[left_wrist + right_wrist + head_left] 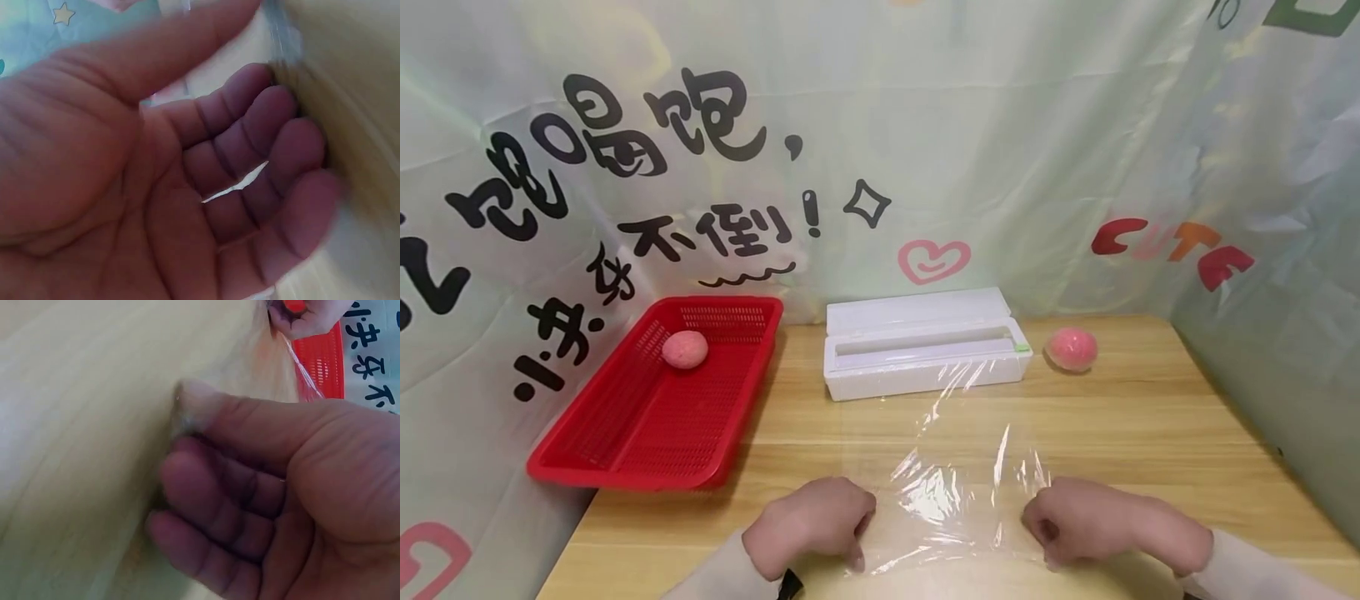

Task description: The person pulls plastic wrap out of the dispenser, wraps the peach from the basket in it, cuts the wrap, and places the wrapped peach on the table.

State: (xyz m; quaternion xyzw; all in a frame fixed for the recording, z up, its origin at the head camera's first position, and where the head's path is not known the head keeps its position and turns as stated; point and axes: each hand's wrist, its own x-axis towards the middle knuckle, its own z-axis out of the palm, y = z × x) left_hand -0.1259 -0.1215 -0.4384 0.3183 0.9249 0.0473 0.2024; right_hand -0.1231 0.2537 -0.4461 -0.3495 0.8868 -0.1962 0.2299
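A sheet of clear cling film (pixel 934 492) stretches from the white dispenser box (pixel 925 379) toward the near side of the wooden table. At its near left corner my left hand (pixel 816 521) grips the film, thumb pointing down; the left wrist view shows the fingers curled beside the tabletop. My right hand (pixel 1093 523) pinches the near right corner, and in the right wrist view a bit of film shows at the thumb tip (pixel 203 406). Between the hands the film is wrinkled and shiny, close over the table.
A red plastic basket (pixel 722 458) stands at the left with a pink, peach-like round thing (pixel 685 349) in it. Another glossy pink round thing (pixel 1072 349) sits right of the box. A printed curtain (pixel 1037 150) hangs behind the table (pixel 1157 425).
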